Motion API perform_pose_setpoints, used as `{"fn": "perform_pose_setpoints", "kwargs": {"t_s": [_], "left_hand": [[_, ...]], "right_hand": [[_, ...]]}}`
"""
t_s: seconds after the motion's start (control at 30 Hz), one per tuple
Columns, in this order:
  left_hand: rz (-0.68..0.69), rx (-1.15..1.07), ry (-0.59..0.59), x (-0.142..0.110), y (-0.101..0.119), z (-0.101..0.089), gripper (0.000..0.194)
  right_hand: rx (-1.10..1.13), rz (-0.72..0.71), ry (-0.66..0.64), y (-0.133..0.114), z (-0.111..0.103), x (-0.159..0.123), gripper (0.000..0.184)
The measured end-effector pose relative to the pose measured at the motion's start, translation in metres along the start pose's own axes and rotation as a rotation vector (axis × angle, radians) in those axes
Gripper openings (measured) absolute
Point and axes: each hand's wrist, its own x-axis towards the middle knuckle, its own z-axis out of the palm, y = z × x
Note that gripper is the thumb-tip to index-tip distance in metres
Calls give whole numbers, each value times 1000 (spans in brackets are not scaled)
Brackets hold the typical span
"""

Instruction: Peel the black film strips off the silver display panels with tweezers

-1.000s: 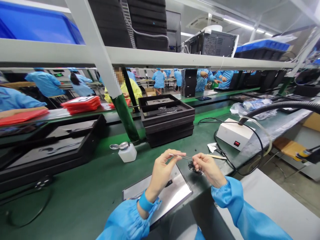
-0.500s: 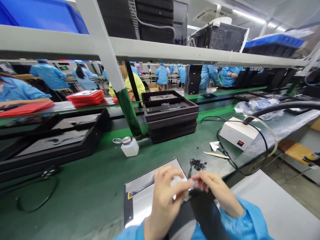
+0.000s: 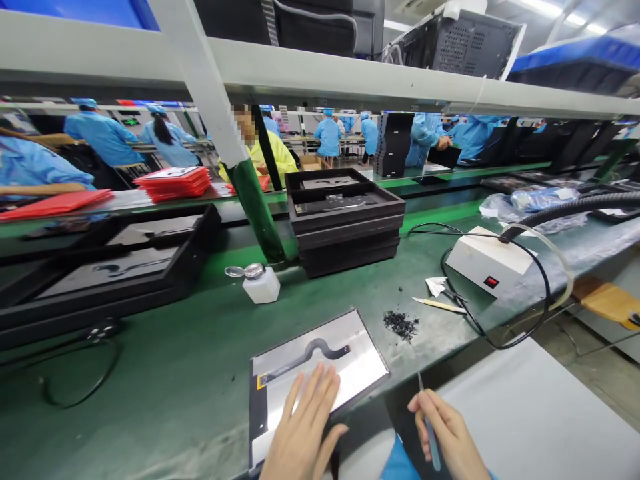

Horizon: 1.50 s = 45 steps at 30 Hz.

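My left hand (image 3: 307, 427) lies with fingers outstretched on the silvery back of a flat display panel (image 3: 353, 373). A dark, curved ribbon cable (image 3: 315, 347) runs across the panel just beyond the fingertips, with an orange-edged end at the left. My right hand (image 3: 445, 427) is off the panel, near the bench's front edge. Its fingers close round slim metal tweezers (image 3: 432, 445), whose pointed tip faces away from me. A heap of small black scraps (image 3: 401, 325) is on the bench, to the right of the panel.
A white dispenser bottle (image 3: 263, 287) with its lid up stands behind the panel. Black trays (image 3: 347, 230) are stacked at the back; another black tray (image 3: 165, 293) lies left. A yellow-handled knife (image 3: 440, 305) and a white box (image 3: 490, 260) with a cable are right. Co-workers sit beyond.
My hands were together above the panel's right part; now they are apart. The left has come down flat on the panel, and the right has drawn back toward me with the tweezers.
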Motion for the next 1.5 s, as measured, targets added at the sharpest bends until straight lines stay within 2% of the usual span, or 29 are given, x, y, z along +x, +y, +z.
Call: {"fn": "perform_pose_setpoints", "kwargs": {"t_s": [0.23, 0.37, 0.63, 0.77, 0.9, 1.07, 1.2, 1.37, 1.5], "left_hand": [[117, 31, -56, 6, -14, -10, 37], [177, -10, -87, 2, -18, -18, 32], [113, -155, -134, -37, -31, -31, 54], [153, -201, -182, -37, -51, -46, 55], [84, -202, -237, -37, -61, -58, 59], [21, -187, -228, -38, -44, -58, 41], [5, -189, -158, -31, -20, -52, 38], [-31, -278, -62, -25, 9, -36, 35], [-62, -321, -6, -26, 19, -25, 33]], "right_hand": [[-405, -255, 12, -5, -8, -2, 50], [-539, -332, 4, -6, -11, -2, 41], [-578, -367, -10, 2, -16, -9, 33], [-574, -398, -61, 2, -14, -15, 30], [-614, -485, -183, 1, -7, -22, 21], [-672, -616, -233, 4, 2, -28, 18], [-712, -711, -258, 0, 10, -32, 17], [-813, -881, -193, -5, 20, -33, 16], [-849, -1039, -151, -3, 24, -31, 18]]}}
